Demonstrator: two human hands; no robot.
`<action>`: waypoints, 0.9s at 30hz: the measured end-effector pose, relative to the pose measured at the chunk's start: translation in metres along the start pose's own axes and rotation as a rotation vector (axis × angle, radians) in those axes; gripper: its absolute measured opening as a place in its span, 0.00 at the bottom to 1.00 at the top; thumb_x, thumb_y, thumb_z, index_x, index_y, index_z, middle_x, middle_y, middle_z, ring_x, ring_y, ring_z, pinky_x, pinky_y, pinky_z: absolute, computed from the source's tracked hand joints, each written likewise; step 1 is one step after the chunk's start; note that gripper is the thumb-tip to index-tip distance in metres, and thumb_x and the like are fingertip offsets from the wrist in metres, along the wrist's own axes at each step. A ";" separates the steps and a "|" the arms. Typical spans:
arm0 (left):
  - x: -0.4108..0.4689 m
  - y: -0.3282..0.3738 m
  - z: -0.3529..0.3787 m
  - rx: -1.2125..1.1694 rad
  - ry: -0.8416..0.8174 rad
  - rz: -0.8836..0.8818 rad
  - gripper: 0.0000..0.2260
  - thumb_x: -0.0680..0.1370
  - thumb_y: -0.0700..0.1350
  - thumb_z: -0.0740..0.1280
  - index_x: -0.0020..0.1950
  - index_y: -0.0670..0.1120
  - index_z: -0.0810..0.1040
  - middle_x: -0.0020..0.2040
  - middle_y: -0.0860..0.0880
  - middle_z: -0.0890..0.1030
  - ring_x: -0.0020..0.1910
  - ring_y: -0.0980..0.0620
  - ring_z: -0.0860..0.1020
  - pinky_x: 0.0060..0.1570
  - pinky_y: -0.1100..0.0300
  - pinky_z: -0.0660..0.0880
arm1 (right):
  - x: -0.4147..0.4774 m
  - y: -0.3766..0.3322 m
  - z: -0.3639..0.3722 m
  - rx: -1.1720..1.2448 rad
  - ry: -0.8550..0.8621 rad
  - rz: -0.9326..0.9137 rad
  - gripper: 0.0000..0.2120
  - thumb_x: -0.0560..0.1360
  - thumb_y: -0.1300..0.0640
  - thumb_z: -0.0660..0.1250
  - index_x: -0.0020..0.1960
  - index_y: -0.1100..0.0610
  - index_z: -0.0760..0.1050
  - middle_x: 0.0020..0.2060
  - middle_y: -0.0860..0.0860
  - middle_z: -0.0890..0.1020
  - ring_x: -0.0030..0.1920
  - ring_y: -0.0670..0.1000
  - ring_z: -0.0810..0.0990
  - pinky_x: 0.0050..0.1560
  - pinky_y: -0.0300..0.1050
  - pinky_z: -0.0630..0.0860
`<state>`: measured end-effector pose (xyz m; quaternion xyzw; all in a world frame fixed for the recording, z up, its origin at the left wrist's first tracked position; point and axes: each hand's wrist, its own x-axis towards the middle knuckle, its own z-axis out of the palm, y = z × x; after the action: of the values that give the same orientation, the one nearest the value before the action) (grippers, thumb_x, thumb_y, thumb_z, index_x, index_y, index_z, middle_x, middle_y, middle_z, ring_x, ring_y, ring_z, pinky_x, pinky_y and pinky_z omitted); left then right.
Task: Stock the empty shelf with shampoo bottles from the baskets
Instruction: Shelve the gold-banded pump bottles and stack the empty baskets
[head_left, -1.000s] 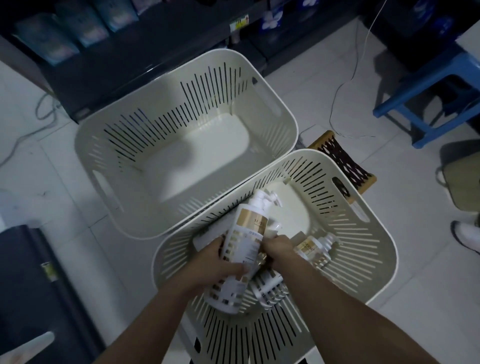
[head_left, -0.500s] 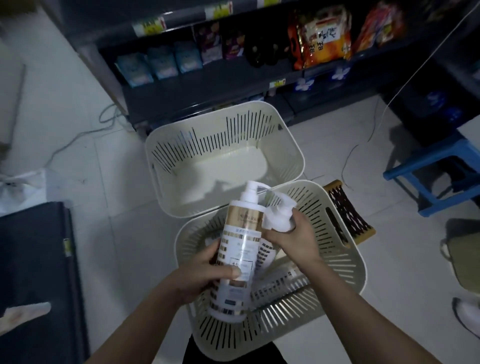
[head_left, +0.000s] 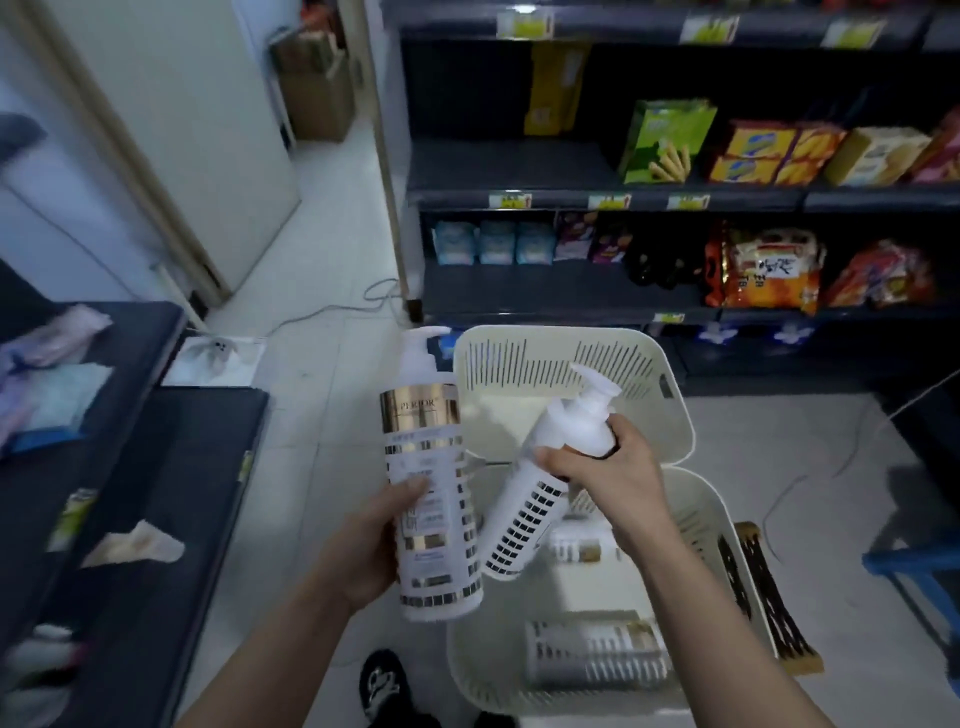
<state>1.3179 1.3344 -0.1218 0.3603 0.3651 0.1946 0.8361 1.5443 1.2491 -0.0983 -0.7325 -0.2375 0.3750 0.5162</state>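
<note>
Now both bottles are up out of the near basket (head_left: 719, 525), where a second ago I had both hands down inside it closing on them. The view has swung up from the floor to the racks, so I judge the pick done and the carry to the shelf (head_left: 509, 161) the step in hand. The bare stretch at its left end, beside the green box (head_left: 667, 140), looks the likely spot, though I can't be certain.

My left hand (head_left: 374, 540) holds the gold-banded bottle (head_left: 428, 467) upright by its lower half. The thumb is pressed across the label and the fingers are wrapped behind, out of sight. It hangs over the floor just off the near basket's left rim.

My right hand (head_left: 608, 467) grips the second bottle (head_left: 530, 504) at its shoulder under the pump, with the fingers curled round it. This one tilts, base toward the first bottle. I can't tell whether they touch. At least two more bottles (head_left: 597, 654) lie flat on the basket's floor.
</note>
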 end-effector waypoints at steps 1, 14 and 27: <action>-0.010 0.006 -0.007 -0.016 0.038 0.025 0.39 0.55 0.53 0.83 0.61 0.39 0.77 0.51 0.38 0.84 0.46 0.40 0.84 0.42 0.48 0.81 | -0.001 -0.009 0.011 0.030 -0.033 -0.002 0.26 0.60 0.57 0.82 0.55 0.57 0.77 0.45 0.54 0.86 0.40 0.51 0.84 0.31 0.39 0.77; -0.153 0.104 -0.154 -0.071 0.401 0.382 0.38 0.56 0.53 0.81 0.63 0.43 0.76 0.54 0.40 0.83 0.51 0.40 0.83 0.46 0.47 0.80 | -0.055 -0.124 0.250 0.173 -0.458 -0.199 0.34 0.55 0.46 0.81 0.57 0.51 0.73 0.49 0.55 0.83 0.45 0.55 0.83 0.48 0.55 0.82; -0.291 0.177 -0.299 -0.029 0.701 0.641 0.27 0.63 0.52 0.77 0.60 0.49 0.77 0.51 0.45 0.85 0.50 0.44 0.84 0.40 0.54 0.81 | -0.131 -0.193 0.485 -0.006 -0.909 -0.236 0.25 0.70 0.57 0.76 0.63 0.55 0.70 0.49 0.54 0.83 0.48 0.54 0.84 0.51 0.54 0.81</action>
<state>0.8908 1.4186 0.0053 0.3558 0.4929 0.5575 0.5654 1.0870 1.5021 0.0317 -0.4636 -0.5220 0.5958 0.3969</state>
